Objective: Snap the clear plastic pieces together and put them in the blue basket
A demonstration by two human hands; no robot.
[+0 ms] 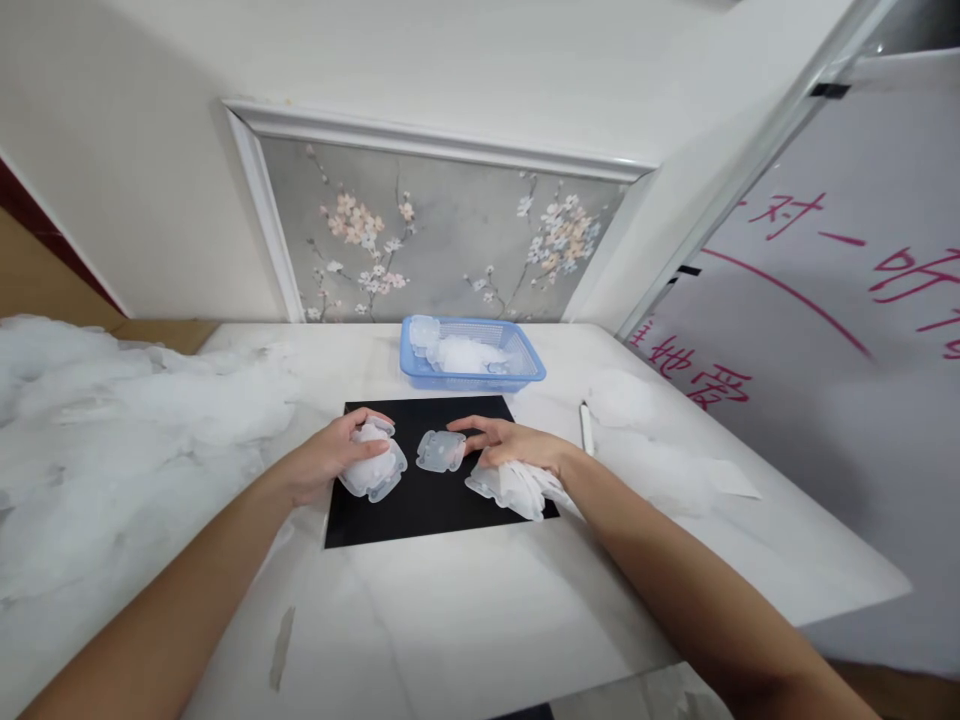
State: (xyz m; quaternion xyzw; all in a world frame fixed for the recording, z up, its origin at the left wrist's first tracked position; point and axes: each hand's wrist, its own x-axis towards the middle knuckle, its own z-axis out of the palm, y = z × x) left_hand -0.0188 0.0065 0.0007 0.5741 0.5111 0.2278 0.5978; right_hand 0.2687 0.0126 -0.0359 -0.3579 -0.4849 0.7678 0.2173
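On a black mat (420,505) in the middle of the white table (465,620), my left hand (330,460) is curled around a stack of clear plastic shells (373,467). A single clear shell (441,451) lies on the mat between my hands. My right hand (517,445) rests on a fanned stack of clear shells (510,487) at the mat's right edge, its index finger stretched toward the single shell.
A blue plastic basket (525,365) with several clear shells stands just behind the mat. A large heap of white fluffy filling (112,420) covers the left side of the table. A white pen (583,425) and more filling (637,420) lie to the right.
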